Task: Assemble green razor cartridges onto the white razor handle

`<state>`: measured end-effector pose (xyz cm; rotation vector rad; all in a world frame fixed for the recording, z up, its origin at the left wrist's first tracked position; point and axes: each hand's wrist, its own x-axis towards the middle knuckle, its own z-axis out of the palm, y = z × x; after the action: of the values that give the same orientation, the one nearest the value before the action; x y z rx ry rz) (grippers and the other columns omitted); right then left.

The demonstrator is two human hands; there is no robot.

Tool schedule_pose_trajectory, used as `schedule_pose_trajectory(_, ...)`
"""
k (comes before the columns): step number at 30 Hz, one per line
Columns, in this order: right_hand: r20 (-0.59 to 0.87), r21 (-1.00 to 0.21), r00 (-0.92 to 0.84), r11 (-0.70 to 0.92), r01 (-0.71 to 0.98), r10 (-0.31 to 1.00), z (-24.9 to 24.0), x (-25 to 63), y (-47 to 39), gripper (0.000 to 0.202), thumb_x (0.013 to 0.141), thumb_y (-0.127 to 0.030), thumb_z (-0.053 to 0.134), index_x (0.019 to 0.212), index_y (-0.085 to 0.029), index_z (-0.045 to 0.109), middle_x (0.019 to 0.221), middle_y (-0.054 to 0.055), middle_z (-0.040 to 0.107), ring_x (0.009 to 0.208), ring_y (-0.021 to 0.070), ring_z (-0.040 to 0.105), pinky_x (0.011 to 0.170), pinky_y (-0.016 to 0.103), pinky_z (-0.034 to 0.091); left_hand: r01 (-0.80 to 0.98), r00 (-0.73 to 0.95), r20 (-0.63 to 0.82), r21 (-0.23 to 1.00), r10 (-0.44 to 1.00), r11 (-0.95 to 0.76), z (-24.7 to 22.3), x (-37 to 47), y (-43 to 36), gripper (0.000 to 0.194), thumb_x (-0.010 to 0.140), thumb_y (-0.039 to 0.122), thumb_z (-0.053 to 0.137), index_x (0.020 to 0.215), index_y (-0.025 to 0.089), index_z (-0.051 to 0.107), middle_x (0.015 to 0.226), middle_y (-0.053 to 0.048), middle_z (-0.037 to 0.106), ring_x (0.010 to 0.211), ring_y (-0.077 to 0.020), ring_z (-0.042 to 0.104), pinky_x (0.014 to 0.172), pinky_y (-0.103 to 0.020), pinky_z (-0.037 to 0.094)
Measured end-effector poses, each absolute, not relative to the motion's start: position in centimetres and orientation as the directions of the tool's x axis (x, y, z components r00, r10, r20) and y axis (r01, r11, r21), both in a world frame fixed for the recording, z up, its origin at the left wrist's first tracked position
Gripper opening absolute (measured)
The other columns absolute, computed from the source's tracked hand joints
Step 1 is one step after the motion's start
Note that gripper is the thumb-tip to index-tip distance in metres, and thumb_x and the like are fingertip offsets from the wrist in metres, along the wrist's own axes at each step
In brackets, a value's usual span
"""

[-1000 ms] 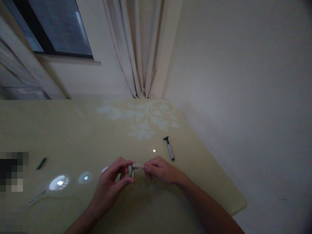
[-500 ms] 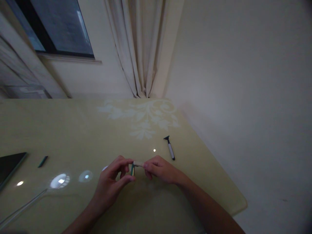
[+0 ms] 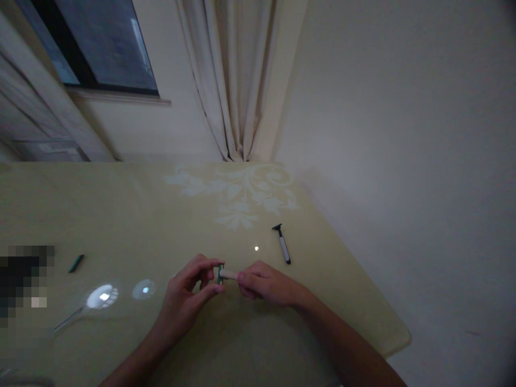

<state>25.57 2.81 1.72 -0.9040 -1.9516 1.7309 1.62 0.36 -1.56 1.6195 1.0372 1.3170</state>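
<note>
Between thumb and fingers, my left hand [image 3: 189, 290] pinches the two ends of a small green and dark strip [image 3: 220, 274], held upright. From the right, my right hand [image 3: 264, 280] grips a pale stick [image 3: 229, 274], whose left end meets the middle of that strip. Whether the two are joined is too small to tell. A razor [image 3: 283, 244] with a black head and grey handle lies on the table behind my right hand. Further left rests another small green and black piece [image 3: 76, 263].
The pale glossy table [image 3: 121, 215] has its right edge running diagonally beside the wall. A dark object at the far left is blurred into blocks. A thin pale cable [image 3: 67, 319] lies in front of it. Curtains [image 3: 237, 80] and a window stand behind.
The pale stick's left end has moved down from the strip's upper end to its middle. The view has shifted slightly, and the dark object at left is now pixelated.
</note>
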Motion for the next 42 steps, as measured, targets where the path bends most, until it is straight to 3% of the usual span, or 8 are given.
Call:
schedule_pose_trajectory(14, -0.203, -0.978, -0.771, -0.083, 0.192, 0.603, 1.91, 25.98, 2.56, 0.061, 0.104, -0.065, 0.050, 0.065, -0.020, 0.043, 0.058, -0.008, 0.036, 0.052, 0.0080, 0.028, 0.052, 0.026, 0.024, 0.102, 0.114, 0.321, 0.938, 0.940, -0.332, -1.76, 1.51, 0.39, 0.030, 0.083, 0.034, 0.087, 0.112, 0.028, 0.082, 0.078, 0.002, 0.059, 0.071, -0.0149, 0.060, 0.064, -0.024, 0.047)
schedule_pose_trajectory(28, -0.131, -0.964, -0.651, 0.059, 0.261, 0.747, 1.13, 26.00, 3.36, 0.065, 0.102, -0.073, 0.045, 0.063, -0.020, 0.042, 0.059, -0.007, 0.033, 0.055, 0.0091, 0.028, 0.053, 0.027, 0.022, 0.057, 0.133, 0.349, 0.932, 0.928, -0.359, -1.37, 1.82, 0.10, 0.030, 0.081, 0.034, 0.090, 0.109, 0.028, 0.083, 0.075, 0.002, 0.061, 0.066, -0.0138, 0.060, 0.060, -0.022, 0.047)
schedule_pose_trajectory(37, -0.168, -0.965, -0.719, 0.037, 0.260, 0.674, 1.54, 25.72, 2.51, 0.058, 0.104, -0.064, 0.048, 0.066, -0.019, 0.044, 0.063, -0.006, 0.036, 0.058, 0.0094, 0.032, 0.055, 0.026, 0.026, 0.130, 0.097, 0.306, 0.940, 0.947, -0.317, -1.73, 1.46, 0.64, 0.028, 0.083, 0.031, 0.086, 0.111, 0.027, 0.082, 0.077, 0.002, 0.059, 0.069, -0.0144, 0.060, 0.063, -0.023, 0.048)
schedule_pose_trajectory(42, -0.168, -0.951, -0.663, 0.057, 0.304, 0.730, 1.55, 25.91, 2.88, 0.060, 0.104, -0.066, 0.047, 0.064, -0.020, 0.041, 0.061, -0.006, 0.033, 0.057, 0.0090, 0.030, 0.055, 0.027, 0.022, 0.091, 0.149, 0.337, 0.932, 0.930, -0.352, -1.75, 1.53, 0.42, 0.030, 0.083, 0.031, 0.087, 0.112, 0.029, 0.081, 0.077, 0.002, 0.060, 0.068, -0.0140, 0.061, 0.062, -0.023, 0.048)
